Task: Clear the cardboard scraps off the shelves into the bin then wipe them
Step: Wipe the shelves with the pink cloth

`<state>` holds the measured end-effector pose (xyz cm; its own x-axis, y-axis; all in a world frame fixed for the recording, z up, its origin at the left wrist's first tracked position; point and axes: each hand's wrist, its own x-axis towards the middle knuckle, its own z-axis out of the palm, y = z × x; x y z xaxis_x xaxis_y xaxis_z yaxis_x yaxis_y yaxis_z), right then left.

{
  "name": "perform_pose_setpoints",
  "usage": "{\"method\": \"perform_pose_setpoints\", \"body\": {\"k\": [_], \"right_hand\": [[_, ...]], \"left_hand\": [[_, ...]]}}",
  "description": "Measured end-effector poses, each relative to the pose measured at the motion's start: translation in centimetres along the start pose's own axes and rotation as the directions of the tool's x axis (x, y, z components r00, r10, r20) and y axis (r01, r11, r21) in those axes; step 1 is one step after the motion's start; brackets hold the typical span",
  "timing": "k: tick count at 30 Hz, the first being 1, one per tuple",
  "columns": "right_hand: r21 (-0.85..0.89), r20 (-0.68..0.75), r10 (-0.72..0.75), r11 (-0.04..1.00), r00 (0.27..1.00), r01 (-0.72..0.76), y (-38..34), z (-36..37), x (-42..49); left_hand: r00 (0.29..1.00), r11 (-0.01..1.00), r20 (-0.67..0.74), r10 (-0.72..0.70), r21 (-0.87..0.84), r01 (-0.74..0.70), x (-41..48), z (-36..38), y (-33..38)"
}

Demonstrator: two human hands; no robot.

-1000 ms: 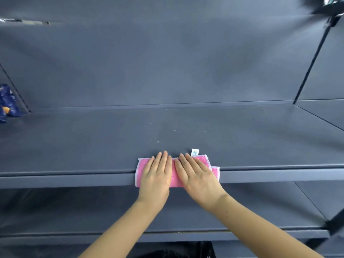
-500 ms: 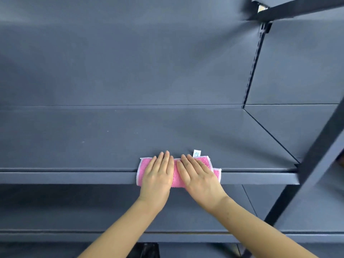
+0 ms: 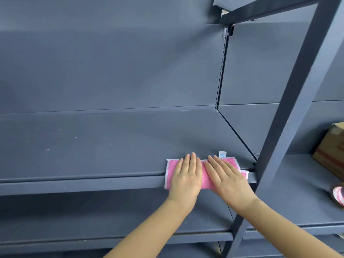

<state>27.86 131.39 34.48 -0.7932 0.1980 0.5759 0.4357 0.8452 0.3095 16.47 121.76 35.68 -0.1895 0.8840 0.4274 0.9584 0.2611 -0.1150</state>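
Observation:
A pink cloth [image 3: 172, 168] with a white hem and a small label lies folded over the front edge of the dark grey shelf [image 3: 111, 142], near its right end. My left hand [image 3: 187, 175] and my right hand [image 3: 228, 177] lie flat on the cloth side by side, fingers together and pointing toward the back panel, pressing it onto the shelf. The hands hide most of the cloth. A few pale specks show on the shelf surface at the left. No cardboard scraps are in view on this shelf.
A dark slanted upright post [image 3: 290, 108] stands just right of my right hand. Beyond it, the neighbouring shelf holds a cardboard box [image 3: 333, 149] and a roll of tape [image 3: 337, 195]. A lower shelf [image 3: 93, 211] runs beneath my forearms.
Both hands have slid the cloth to the right along the shelf's front edge, up to the upright post. The view has followed to the right, bringing the box and the tape into sight.

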Motion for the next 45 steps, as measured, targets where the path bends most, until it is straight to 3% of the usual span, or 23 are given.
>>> {"method": "perform_pose_setpoints", "body": {"k": [6, 11, 14, 21, 28, 30, 31, 33, 35, 37, 42, 45], "right_hand": [[-0.013, -0.034, 0.065, 0.998, 0.997, -0.066, 2.2, -1.4, -2.1], [0.046, 0.007, 0.132, 0.99, 0.991, -0.133, 1.5, -1.9, -4.3], [0.062, 0.006, 0.111, 0.992, 0.994, -0.111, 0.1, -1.0, -7.2], [0.135, 0.102, 0.186, 0.971, 0.977, -0.198, -3.1, 1.4, -9.2], [0.075, 0.221, 0.103, 0.99, 0.97, -0.122, -5.6, 7.0, -10.6], [0.06, 0.378, 0.169, 0.977, 0.91, -0.207, -6.2, 9.3, -10.2], [0.041, 0.49, 0.222, 0.96, 0.843, -0.277, -6.3, 10.4, -9.9], [0.005, 0.707, 0.304, 0.901, 0.639, -0.434, -6.7, 12.5, -9.7], [0.008, 0.818, 0.287, 0.86, 0.498, -0.51, -7.4, 15.1, -10.5], [0.063, 0.808, 0.27, 0.844, 0.523, -0.533, -8.6, 16.8, -11.2], [0.11, 0.666, 0.402, 0.78, 0.628, -0.616, -9.7, 17.1, -10.9], [0.148, 0.65, 0.365, 0.799, 0.666, -0.582, -9.5, 17.1, -9.8]], "left_hand": [[0.998, 0.997, 0.041, 0.042, -0.059, -0.04, 1.2, -0.3, 3.2], [0.995, 0.99, -0.015, 0.096, -0.098, -0.097, -0.2, -0.3, 4.1], [0.977, 0.979, -0.079, 0.197, -0.036, -0.2, -2.3, 0.7, 4.2], [0.944, 0.942, -0.045, 0.327, 0.088, -0.323, -4.6, 3.5, 3.8], [0.948, 0.947, 0.033, 0.315, 0.056, -0.317, -7.3, 10.4, 2.0], [0.966, 0.966, 0.048, 0.255, 0.043, -0.257, -7.1, 12.9, 1.3], [0.973, 0.978, 0.109, 0.203, 0.021, -0.206, -7.0, 14.3, 0.8], [0.963, 0.995, 0.251, 0.095, -0.045, -0.086, -7.2, 16.4, -0.2], [0.943, 0.996, 0.331, 0.031, -0.092, 0.0, -8.0, 18.6, -1.6], [0.94, 0.995, 0.337, 0.044, -0.099, -0.011, -9.3, 20.8, -2.7], [0.877, 0.94, 0.48, -0.007, -0.297, 0.17, -10.0, 23.4, -4.8], [0.879, 0.918, 0.472, -0.067, -0.316, 0.239, -8.0, 23.7, -6.3]]}}
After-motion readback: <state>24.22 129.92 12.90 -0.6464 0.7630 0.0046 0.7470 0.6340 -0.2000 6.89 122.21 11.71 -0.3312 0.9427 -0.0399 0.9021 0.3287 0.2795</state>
